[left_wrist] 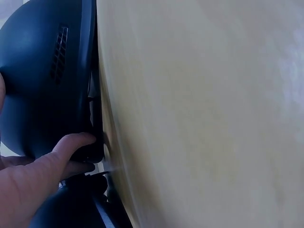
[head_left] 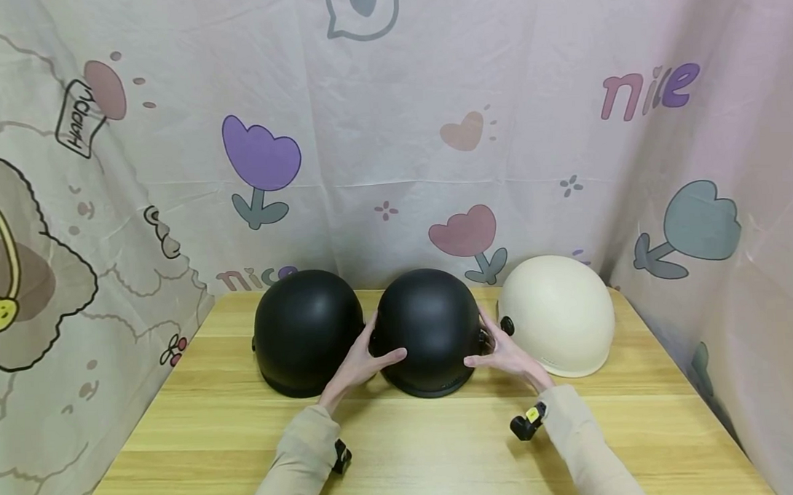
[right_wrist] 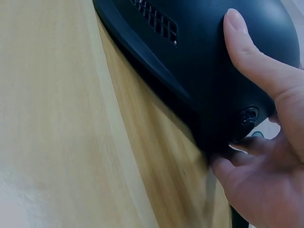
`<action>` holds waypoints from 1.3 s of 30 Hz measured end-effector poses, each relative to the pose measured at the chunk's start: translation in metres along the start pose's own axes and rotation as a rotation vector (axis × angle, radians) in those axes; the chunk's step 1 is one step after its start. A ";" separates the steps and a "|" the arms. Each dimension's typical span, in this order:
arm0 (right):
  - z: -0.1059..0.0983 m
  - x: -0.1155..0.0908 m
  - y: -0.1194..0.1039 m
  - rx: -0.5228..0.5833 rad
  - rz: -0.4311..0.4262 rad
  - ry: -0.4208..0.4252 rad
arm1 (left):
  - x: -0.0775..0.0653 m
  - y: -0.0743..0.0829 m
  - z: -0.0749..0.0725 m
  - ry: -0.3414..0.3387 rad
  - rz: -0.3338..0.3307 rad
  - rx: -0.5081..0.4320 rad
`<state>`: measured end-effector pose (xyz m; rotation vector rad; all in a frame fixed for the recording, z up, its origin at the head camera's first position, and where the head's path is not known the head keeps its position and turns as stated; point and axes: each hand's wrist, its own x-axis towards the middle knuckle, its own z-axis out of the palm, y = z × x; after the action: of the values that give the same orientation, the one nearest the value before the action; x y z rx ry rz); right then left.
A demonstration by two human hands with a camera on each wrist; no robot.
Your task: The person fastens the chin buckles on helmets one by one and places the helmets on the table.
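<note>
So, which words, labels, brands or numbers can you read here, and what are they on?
"nice": upper right of the pale printed fabric backdrop.
"nice": lower on the backdrop, partly hidden by the leftmost black domed helmet.
Tilted lettering on a small outlined tag, backdrop's left: not surely readable.
Cream domed helmet: faint rim mark, too small.
Middle black domed helmet: nothing readable.

Bright head view, bluish wrist views — glare

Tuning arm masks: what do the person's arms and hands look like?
Left hand and right hand: no gloves. Left sleeve and right sleeve: long, beige. Left wrist device and right wrist device: small, black; the latter has a yellow patch.
</note>
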<state>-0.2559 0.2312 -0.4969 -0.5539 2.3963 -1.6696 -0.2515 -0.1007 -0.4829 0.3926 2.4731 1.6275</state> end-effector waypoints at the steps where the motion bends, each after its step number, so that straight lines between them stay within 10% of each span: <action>1: 0.000 0.000 0.000 0.007 0.000 0.000 | 0.000 0.000 0.000 0.001 0.002 -0.001; 39: 0.003 -0.009 -0.011 0.005 0.024 0.074 | -0.010 0.013 0.003 0.044 -0.021 0.017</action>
<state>-0.2441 0.2291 -0.4889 -0.4686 2.4391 -1.7149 -0.2395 -0.0963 -0.4724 0.3352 2.5157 1.6262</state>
